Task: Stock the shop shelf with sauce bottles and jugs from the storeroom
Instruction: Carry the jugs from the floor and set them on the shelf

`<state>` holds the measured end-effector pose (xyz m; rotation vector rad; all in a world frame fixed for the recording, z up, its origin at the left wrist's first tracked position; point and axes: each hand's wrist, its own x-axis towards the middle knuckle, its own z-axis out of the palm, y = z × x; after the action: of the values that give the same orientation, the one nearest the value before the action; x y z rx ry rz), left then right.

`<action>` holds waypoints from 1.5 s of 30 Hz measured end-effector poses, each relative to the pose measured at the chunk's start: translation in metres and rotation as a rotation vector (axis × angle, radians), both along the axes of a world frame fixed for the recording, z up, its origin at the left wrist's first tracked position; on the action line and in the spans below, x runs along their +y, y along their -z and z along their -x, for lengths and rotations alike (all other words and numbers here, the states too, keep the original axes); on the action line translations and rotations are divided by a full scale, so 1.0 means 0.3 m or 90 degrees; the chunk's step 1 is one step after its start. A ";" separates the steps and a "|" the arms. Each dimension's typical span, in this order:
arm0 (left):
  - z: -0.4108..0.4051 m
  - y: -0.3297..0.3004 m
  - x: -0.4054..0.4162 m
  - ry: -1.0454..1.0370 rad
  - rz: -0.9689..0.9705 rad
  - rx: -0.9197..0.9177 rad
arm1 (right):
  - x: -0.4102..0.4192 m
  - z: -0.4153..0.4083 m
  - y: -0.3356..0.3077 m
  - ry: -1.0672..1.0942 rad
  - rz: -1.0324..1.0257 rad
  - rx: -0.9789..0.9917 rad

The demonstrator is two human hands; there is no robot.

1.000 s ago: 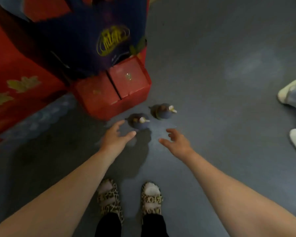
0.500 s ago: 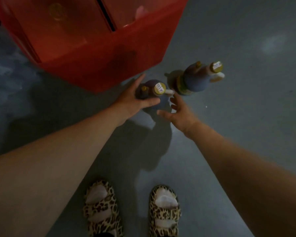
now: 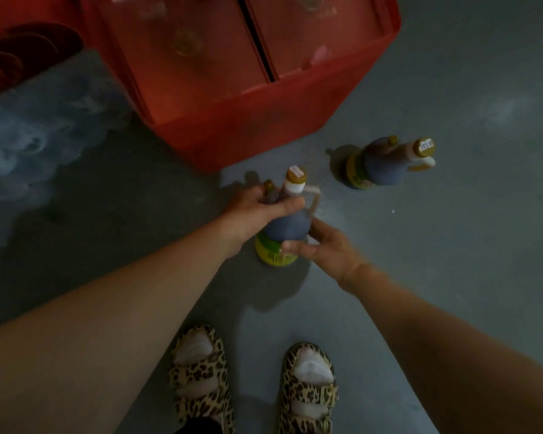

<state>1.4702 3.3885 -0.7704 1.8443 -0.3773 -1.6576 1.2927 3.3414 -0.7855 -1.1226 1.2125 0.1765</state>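
dark-sauce jug (gold-capped) in both hands

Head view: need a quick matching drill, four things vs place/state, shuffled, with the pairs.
Things:
1. left hand
2. right hand
3. far jug
4. red crate

Places or states:
A. stands alone on the floor, untouched
B. grips the near jug round its neck and shoulder
C. sits on the floor behind both jugs
D. holds the near jug low on its body, by the yellow-green label

Pairs: 1-B, 2-D, 3-A, 4-C
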 end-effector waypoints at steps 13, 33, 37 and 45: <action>-0.104 -0.621 0.487 -0.295 -0.116 0.108 | 0.389 -0.155 -0.670 -0.018 -0.176 0.005; -0.491 -1.661 1.407 -0.752 0.042 0.126 | 0.991 -0.856 -1.676 -0.399 -0.047 -0.036; -0.650 -1.873 1.607 -0.800 0.093 0.076 | 1.183 -1.069 -1.842 -0.430 -0.026 -0.075; -0.973 -2.285 1.951 -0.806 0.163 -0.047 | 1.505 -1.467 -2.161 -0.474 0.000 -0.235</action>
<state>1.7621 3.9738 -0.0848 1.3963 0.4738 -0.6156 1.7328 3.7929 -0.1371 -1.4906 0.4291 0.5060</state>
